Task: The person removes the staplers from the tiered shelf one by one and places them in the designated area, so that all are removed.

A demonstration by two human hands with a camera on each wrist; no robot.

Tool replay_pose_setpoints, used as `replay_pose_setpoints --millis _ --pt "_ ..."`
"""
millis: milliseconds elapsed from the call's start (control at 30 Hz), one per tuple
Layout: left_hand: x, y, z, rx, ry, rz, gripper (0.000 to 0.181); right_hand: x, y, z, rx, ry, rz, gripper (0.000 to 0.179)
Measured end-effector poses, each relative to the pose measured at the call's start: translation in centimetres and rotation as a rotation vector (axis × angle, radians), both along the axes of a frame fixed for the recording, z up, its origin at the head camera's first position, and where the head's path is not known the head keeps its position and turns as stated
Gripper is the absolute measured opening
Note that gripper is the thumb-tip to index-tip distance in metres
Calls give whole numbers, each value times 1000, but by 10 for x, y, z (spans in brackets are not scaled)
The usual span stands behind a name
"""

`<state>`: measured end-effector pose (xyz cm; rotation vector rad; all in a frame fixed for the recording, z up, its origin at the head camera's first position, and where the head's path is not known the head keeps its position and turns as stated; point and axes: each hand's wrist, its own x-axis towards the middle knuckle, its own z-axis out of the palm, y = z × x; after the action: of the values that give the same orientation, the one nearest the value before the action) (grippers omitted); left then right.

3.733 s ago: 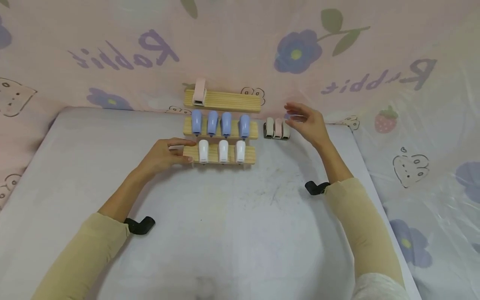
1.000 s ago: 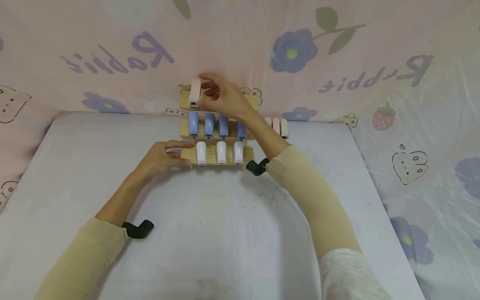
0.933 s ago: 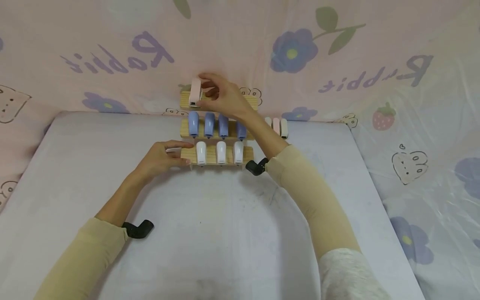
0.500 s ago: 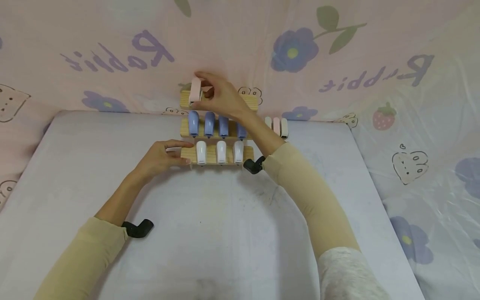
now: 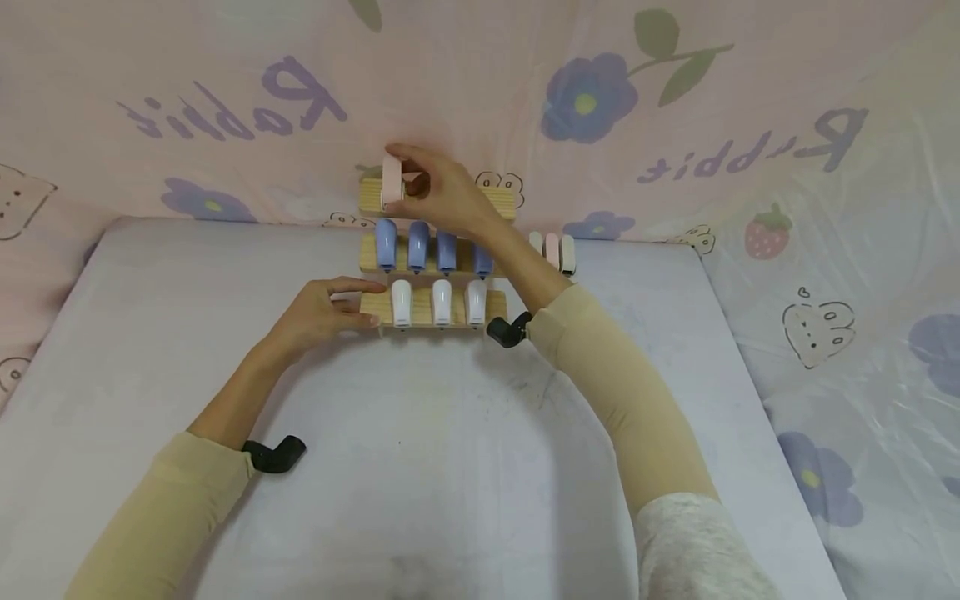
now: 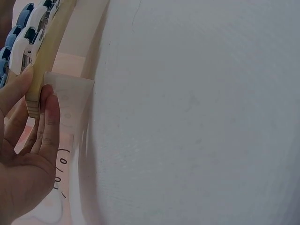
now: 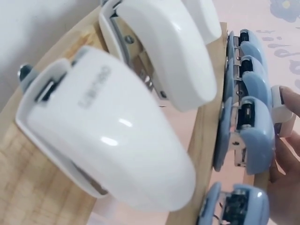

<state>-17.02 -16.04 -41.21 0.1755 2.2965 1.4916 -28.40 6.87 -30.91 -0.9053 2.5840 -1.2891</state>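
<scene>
Small staplers stand in rows on a three-tier wooden rack. My left hand [image 5: 318,315] grips the left end of the lowest wooden plank [image 5: 497,308], thumb on one face and fingers on the other in the left wrist view. Three white staplers [image 5: 442,303] sit on that plank. Several blue staplers [image 5: 386,243] line the middle plank [image 5: 369,254]. On the top plank [image 5: 371,198], my right hand [image 5: 450,193] pinches a pink stapler [image 5: 392,179] at the left end. In the right wrist view, white staplers [image 7: 112,131] and blue ones partly block the right hand.
Right of the rack, three more staplers, one pink [image 5: 552,250] between two pale ones, stand on the white table [image 5: 450,467]. A printed curtain [image 5: 465,83] hangs close behind the rack. My right forearm crosses over the rack's right side.
My right hand has moved left from beside the three separate staplers to the pink stapler on the top plank, and its fingers have closed in on it. The left hand keeps its place.
</scene>
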Motion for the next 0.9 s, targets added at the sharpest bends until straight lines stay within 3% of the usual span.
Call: replay_pose_setpoints --millis 333,533,667,900 --pt "-1 1 1 2 5 14 57 7 5 4 -67 -32 5 80" --pt "-1 2 1 -3 1 17 58 23 10 20 -126 -78 18 78" --pt "-1 2 2 -4 -6 9 58 33 15 30 -130 -93 17 76" --pt "-1 2 0 2 -2 7 60 37 25 32 -120 -92 21 73"
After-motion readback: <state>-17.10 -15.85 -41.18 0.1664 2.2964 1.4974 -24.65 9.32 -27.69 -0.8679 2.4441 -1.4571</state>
